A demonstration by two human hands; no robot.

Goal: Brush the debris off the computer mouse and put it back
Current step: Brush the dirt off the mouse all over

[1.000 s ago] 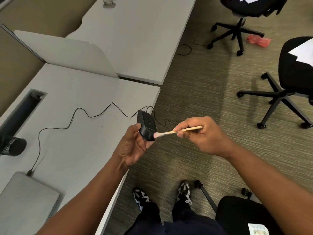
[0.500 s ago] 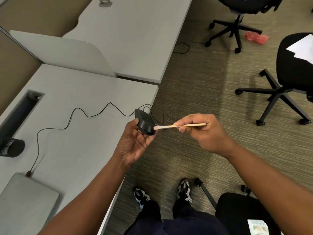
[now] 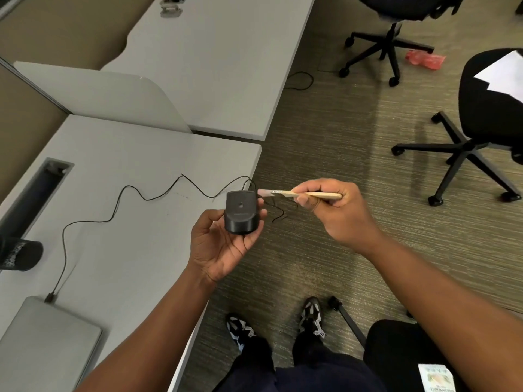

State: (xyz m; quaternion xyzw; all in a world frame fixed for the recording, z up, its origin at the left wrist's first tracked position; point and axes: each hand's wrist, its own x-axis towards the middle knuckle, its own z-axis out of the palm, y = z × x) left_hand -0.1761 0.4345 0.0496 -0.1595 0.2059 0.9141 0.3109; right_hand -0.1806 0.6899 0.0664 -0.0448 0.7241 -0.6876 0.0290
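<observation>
- The left hand is holding the computer mouse palm-up, above the near edge of the bench.
- The mouse is sitting at the fingertip end of the left hand, with its underside facing the camera and its rounded end pointing toward the palm.
- The left thumb is lying against the mouse's left side; the left fingers are curling up against its right side, so the mouse is being gripped between thumb and fingers.
- The mouse cable is running from the far end of the mouse, beyond the fingertips, across the bench in loose curves to a plug at the closed laptop.
- The right hand is pinching the brush by its pale wooden handle, with the fingers curled tightly round the shaft.
- The brush is lying nearly level, with its bristle tip pointing left of the right fingers, toward the mouse.
- The bristle tip is sitting just beside the far right corner of the mouse; actual contact cannot be confirmed.
- Both hands are working over the carpet at the bench edge, with the mouse between the left fingertips and the brush tip.
- A black mesh cup is lying on the bench, well apart from the left hand on its thumb side.
</observation>
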